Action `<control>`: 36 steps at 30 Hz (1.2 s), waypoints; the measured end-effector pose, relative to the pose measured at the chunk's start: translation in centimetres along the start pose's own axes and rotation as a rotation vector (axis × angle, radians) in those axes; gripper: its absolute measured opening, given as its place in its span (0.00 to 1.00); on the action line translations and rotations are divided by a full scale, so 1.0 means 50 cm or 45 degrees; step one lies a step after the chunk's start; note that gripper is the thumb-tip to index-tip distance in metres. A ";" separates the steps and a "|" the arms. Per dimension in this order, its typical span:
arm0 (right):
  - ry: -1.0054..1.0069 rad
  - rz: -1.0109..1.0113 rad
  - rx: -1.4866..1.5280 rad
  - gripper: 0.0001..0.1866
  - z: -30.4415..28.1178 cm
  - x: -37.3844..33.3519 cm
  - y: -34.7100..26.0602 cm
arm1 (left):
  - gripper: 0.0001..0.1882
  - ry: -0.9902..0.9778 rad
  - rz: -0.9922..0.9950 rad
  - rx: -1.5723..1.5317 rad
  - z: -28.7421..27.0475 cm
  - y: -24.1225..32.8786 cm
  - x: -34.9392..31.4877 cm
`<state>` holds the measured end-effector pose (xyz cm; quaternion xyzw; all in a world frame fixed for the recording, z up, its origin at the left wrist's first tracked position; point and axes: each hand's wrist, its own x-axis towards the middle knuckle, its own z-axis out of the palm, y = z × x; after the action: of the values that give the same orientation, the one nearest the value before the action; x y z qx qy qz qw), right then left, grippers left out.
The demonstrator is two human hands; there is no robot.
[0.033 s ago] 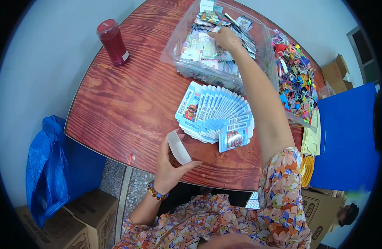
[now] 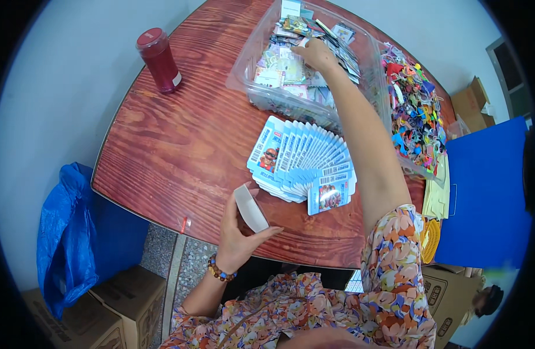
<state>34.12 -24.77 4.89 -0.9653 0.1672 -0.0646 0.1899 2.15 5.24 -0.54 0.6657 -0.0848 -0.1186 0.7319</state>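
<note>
My left hand (image 2: 237, 235) is closed around a small white open box (image 2: 251, 210) near the table's front edge, its pale inside facing up. My right hand (image 2: 317, 55) reaches into a clear plastic bin (image 2: 258, 96) at the back. Its fingers are pressed together among small cards and flat packets (image 2: 282, 64); a whitish edge shows beside them, but what they grip is unclear. Between my hands and the bin, a fan of light-blue picture cards or card packs (image 2: 302, 160) lies spread on the table.
A red-filled jar (image 2: 161, 64) stands at the back left of the wooden table (image 2: 162, 151). Right of the bin, another clear container holds many colourful small trinkets (image 2: 416, 110). A blue plastic bag (image 2: 66, 232) hangs at left above cardboard boxes (image 2: 130, 294). A blue panel (image 2: 482, 192) is at right.
</note>
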 end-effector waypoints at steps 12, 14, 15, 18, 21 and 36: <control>0.061 -0.080 0.248 0.14 -0.104 -0.050 0.063 | 0.52 -0.084 -0.056 0.092 -0.010 -0.003 0.019; 0.124 -0.078 0.119 0.13 -0.123 -0.071 0.094 | 0.53 -0.167 0.028 0.255 -0.001 0.005 0.012; 0.129 -0.140 0.280 0.13 -0.132 -0.082 0.116 | 0.53 -0.181 0.032 0.254 0.006 0.006 0.008; 0.230 -0.187 0.633 0.12 -0.146 -0.127 0.132 | 0.54 -0.211 0.254 0.503 0.029 -0.001 -0.005; 0.266 -0.233 0.509 0.07 -0.163 -0.177 0.170 | 0.51 -0.229 0.134 0.198 0.061 0.000 -0.019; 0.614 -0.413 1.106 0.09 -0.173 -0.757 0.156 | 0.43 -0.093 0.516 0.750 0.197 -0.010 0.020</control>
<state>-5.25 -21.39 7.50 -0.7687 0.0123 -0.3769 0.5166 0.28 -4.49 -0.11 0.8131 -0.2717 0.0345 0.5137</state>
